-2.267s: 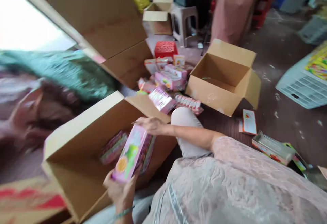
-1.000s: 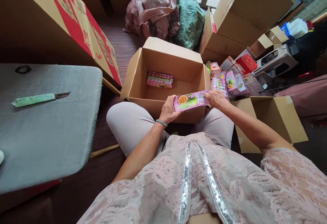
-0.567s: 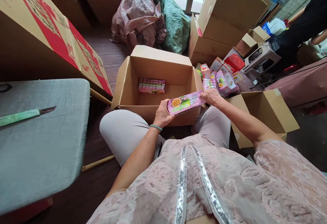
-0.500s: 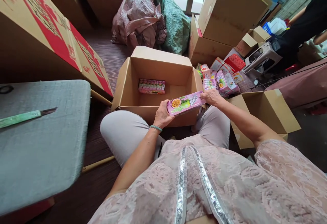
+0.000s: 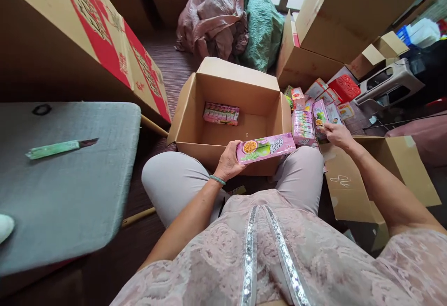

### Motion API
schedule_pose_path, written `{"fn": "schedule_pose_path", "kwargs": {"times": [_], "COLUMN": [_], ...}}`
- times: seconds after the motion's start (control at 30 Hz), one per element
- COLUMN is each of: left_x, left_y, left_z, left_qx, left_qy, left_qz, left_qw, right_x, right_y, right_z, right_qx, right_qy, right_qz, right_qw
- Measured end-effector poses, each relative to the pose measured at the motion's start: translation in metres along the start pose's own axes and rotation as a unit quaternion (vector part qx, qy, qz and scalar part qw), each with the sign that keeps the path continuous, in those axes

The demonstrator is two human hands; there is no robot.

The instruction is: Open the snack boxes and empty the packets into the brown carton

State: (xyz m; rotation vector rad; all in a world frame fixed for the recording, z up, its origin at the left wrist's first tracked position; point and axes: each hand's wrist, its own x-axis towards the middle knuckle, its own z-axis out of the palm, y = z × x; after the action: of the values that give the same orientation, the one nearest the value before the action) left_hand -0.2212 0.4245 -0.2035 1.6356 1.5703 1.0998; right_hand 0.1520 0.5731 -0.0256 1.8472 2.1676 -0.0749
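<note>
My left hand (image 5: 230, 162) grips one end of a long pink carton (image 5: 261, 151) printed with a cut passion fruit, tilted above the near wall of an open cardboard box (image 5: 240, 150). Inside that box lies a similar pink pack (image 5: 221, 114) with a row of small printed pieces showing. My right hand (image 5: 338, 136) is over the pile on the right, fingers pinched at the near edge of another pink passion fruit carton (image 5: 320, 110). Beside it stands a pink multipack (image 5: 302, 124). My right fingertips are partly hidden.
A grey-topped table (image 5: 77, 203) with a green-handled tool (image 5: 57, 148) stands left. An open carton (image 5: 349, 180) is by my right knee. Behind are pink (image 5: 213, 17) and green sacks (image 5: 263, 26), stacked boxes (image 5: 349, 12) and a plastic stool (image 5: 387, 85).
My right hand has let go of the long pink carton and moved right to the pile. My left hand keeps hold of the carton. The view has shifted slightly.
</note>
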Motion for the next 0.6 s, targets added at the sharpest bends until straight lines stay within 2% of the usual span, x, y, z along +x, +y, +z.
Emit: {"fn": "schedule_pose_path", "kwargs": {"times": [0.07, 0.2, 0.3, 0.37, 0.43, 0.53, 0.6], "left_x": [0.003, 0.006, 0.007, 0.014, 0.031, 0.078, 0.116], "left_y": [0.001, 0.011, 0.019, 0.021, 0.015, -0.009, -0.036], "left_z": [-0.001, -0.005, -0.014, -0.027, -0.043, -0.065, -0.066], "left_qx": [0.001, 0.001, -0.012, -0.014, 0.001, 0.057, 0.104], "left_qy": [0.003, -0.002, -0.015, -0.019, -0.016, -0.009, -0.021], "left_qz": [-0.006, -0.033, -0.061, -0.08, -0.086, -0.096, -0.122], "left_qw": [1.0, 0.999, 0.998, 0.997, 0.996, 0.994, 0.987], "right_x": [-0.001, 0.009, 0.031, 0.048, 0.063, 0.078, 0.084], "right_y": [-0.016, -0.1, -0.148, -0.16, -0.158, -0.146, -0.138], "right_z": [0.005, 0.025, 0.037, 0.044, 0.052, 0.062, 0.065], "right_qx": [0.088, 0.198, 0.268, 0.325, 0.385, 0.462, 0.491], "right_qy": [0.049, 0.074, 0.092, 0.118, 0.152, 0.184, 0.189], "right_qz": [-0.035, -0.172, -0.181, -0.155, -0.117, -0.031, 0.012], "right_qw": [0.994, 0.962, 0.942, 0.926, 0.903, 0.867, 0.851]}}
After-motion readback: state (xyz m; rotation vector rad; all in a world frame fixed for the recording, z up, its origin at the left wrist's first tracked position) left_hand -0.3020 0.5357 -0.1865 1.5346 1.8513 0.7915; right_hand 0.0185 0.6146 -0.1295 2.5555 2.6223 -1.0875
